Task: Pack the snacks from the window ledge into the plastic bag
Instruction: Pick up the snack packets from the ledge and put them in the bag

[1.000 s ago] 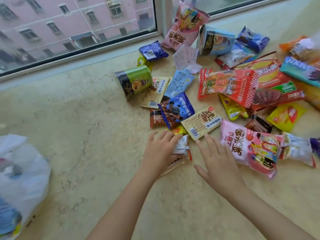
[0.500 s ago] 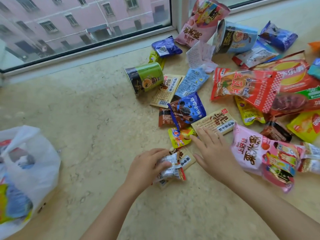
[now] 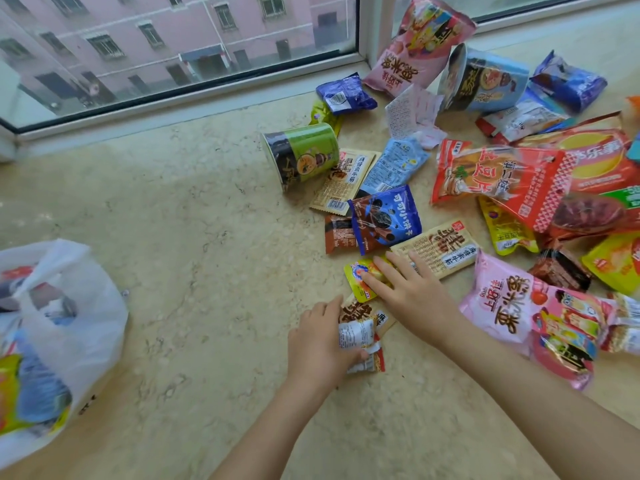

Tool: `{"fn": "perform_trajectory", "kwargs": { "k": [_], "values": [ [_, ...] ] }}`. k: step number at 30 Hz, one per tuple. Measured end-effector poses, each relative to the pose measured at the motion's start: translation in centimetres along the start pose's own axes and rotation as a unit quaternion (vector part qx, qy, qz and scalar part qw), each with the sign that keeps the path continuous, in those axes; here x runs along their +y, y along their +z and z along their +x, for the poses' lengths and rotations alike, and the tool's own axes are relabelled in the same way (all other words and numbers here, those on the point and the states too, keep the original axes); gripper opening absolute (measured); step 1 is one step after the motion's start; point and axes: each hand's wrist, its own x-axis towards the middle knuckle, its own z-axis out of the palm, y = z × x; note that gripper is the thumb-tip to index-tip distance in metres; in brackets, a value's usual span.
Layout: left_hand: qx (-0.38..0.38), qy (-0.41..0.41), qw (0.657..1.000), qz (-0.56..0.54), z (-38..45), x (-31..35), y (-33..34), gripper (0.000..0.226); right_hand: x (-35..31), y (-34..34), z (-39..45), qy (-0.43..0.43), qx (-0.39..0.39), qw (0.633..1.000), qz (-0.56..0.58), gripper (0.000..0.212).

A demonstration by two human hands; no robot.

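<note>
Many snack packets lie scattered over the right half of the marble window ledge (image 3: 194,237). My left hand (image 3: 320,344) grips a small bunch of packets (image 3: 360,337), white and tan ones, just above the ledge. My right hand (image 3: 408,292) lies flat with straight fingers on a small yellow packet (image 3: 360,282), beside a tan packet (image 3: 440,251). The white plastic bag (image 3: 69,306) lies open at the far left, with several snacks inside it.
A green cup snack (image 3: 304,154) lies on its side near the window. A blue cookie packet (image 3: 384,220), a red bag (image 3: 502,181) and a pink bag (image 3: 502,313) crowd the right. The window frame (image 3: 180,98) runs along the far edge.
My left hand closed round the small packets and drew them toward me. My right hand reached forward onto the yellow packet. The view shifted, bringing the bag further into sight.
</note>
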Motion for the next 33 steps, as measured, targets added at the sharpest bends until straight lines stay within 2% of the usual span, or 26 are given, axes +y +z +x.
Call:
{"fn": "perform_trajectory", "kwargs": {
  "k": [5,8,12,17,20,25,30,33],
  "values": [
    [-0.027,-0.018,0.999,-0.006,0.5,0.7,-0.1,0.088,0.0,-0.3,-0.2,-0.003,0.043,0.999,0.021,0.04],
    [-0.057,-0.04,0.997,-0.025,0.7,1.4,-0.2,0.084,0.3,-1.1,-0.3,-0.005,0.038,0.998,0.055,0.037],
    [-0.071,-0.017,0.994,0.076,0.4,2.0,-0.1,0.073,1.9,-3.0,-0.5,0.012,0.007,0.994,0.11,0.046],
    [-0.092,0.003,0.99,0.106,0.1,3.1,0.2,0.062,6.2,-4.2,-0.5,0.032,-0.102,0.993,0.053,0.063],
    [-0.096,-0.004,0.991,0.098,-0.2,3.7,-0.2,0.062,7.4,-3.9,-1.0,0.032,-0.17,0.985,0.003,0.082],
    [-0.09,0.009,0.996,0.027,-0.7,5.0,-1.8,0.075,7.7,-3.7,-2.2,0.066,-0.125,0.99,0.003,0.083],
    [-0.016,0.028,0.996,-0.088,2.5,9.8,-5.0,0.07,9.5,-5.0,-3.7,0.13,-0.039,0.991,0.003,0.073],
    [0.001,0.044,0.998,-0.049,4.8,12.4,-6.4,0.054,10.7,-6.3,-3.3,0.148,-0.086,0.985,0.002,0.079]
  ]
}}
